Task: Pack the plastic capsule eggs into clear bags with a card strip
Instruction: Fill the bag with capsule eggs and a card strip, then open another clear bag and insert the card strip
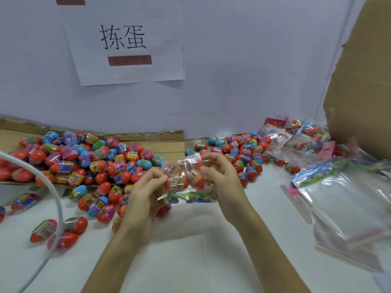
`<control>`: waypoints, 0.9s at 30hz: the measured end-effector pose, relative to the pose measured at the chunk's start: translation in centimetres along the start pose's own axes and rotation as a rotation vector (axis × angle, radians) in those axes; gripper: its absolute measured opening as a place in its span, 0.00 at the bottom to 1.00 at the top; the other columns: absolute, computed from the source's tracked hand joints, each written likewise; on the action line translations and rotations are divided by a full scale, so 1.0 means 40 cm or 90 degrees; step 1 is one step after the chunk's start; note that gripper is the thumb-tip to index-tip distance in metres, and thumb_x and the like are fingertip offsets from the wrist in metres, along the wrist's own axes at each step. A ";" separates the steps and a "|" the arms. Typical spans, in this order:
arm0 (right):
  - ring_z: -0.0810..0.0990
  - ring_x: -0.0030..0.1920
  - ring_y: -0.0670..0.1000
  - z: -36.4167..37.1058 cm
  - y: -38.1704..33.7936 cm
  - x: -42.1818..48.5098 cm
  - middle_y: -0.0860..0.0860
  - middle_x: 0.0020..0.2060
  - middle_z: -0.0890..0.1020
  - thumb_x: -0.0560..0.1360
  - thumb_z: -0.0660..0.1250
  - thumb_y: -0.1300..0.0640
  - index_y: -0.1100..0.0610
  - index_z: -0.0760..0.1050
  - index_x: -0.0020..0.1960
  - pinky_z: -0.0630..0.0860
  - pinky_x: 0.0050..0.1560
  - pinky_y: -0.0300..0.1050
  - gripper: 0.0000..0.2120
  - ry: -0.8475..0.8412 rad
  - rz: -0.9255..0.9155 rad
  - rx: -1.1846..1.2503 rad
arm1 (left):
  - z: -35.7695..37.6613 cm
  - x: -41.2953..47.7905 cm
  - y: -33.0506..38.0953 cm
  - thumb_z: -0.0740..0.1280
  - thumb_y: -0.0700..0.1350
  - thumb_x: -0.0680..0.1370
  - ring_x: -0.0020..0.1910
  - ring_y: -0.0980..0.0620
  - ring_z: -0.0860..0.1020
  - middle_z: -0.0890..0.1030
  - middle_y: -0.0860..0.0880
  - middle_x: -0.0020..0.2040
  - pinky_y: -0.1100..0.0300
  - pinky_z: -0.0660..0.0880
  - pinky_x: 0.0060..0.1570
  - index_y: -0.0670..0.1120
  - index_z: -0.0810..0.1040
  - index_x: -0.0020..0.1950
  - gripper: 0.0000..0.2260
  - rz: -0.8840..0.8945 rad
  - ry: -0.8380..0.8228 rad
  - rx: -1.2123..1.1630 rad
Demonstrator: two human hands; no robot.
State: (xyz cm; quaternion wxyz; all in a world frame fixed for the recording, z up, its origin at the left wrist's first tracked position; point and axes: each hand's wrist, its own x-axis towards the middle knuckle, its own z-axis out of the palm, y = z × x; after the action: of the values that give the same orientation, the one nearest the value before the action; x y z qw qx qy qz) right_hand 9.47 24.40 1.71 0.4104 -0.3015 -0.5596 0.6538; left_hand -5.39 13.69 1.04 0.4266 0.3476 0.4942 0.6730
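Between my two hands I hold a clear bag (183, 174) with a few red capsule eggs inside. My left hand (146, 189) pinches the bag's left side. My right hand (220, 176) grips its right side, fingers curled round it. A green and blue card strip (197, 196) shows at the bag's lower edge. Loose capsule eggs (84, 161) in red, blue and purple lie heaped on the left, and a smaller heap of eggs (243, 153) lies behind my right hand.
A flattened cardboard sheet (169, 142) lies under the left heap. A stack of empty clear bags (347, 210) with card strips sits at right, filled bags (300, 138) behind it. A cardboard box wall (364, 81) stands far right. A white cable (55, 195) curves at left.
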 end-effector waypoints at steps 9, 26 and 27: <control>0.85 0.53 0.50 -0.038 -0.032 -0.003 0.44 0.54 0.85 0.80 0.64 0.53 0.45 0.83 0.59 0.83 0.39 0.41 0.12 -0.217 0.020 -0.090 | -0.007 0.098 0.026 0.49 0.29 0.85 0.30 0.51 0.79 0.79 0.45 0.27 0.69 0.71 0.23 0.42 0.69 0.42 0.17 -0.184 0.035 0.079; 0.74 0.70 0.62 -0.332 -0.266 0.286 0.60 0.77 0.65 0.87 0.55 0.54 0.57 0.54 0.81 0.75 0.68 0.58 0.25 0.144 -0.102 0.361 | 0.010 0.027 0.021 0.60 0.44 0.84 0.31 0.41 0.86 0.86 0.42 0.38 0.52 0.82 0.26 0.41 0.79 0.53 0.10 -0.195 0.092 -0.147; 0.76 0.69 0.61 -0.325 -0.248 0.288 0.60 0.76 0.67 0.87 0.55 0.55 0.56 0.53 0.81 0.77 0.66 0.57 0.25 0.144 -0.089 0.289 | 0.014 0.027 0.022 0.60 0.44 0.84 0.31 0.41 0.86 0.86 0.42 0.38 0.53 0.82 0.26 0.40 0.79 0.53 0.10 -0.198 0.092 -0.146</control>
State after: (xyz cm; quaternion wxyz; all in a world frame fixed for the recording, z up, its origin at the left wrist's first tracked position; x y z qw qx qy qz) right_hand 17.00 41.15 9.68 0.5720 -0.2335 -0.3682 0.6948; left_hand -5.52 14.75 2.10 0.5257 0.1672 0.4916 0.6738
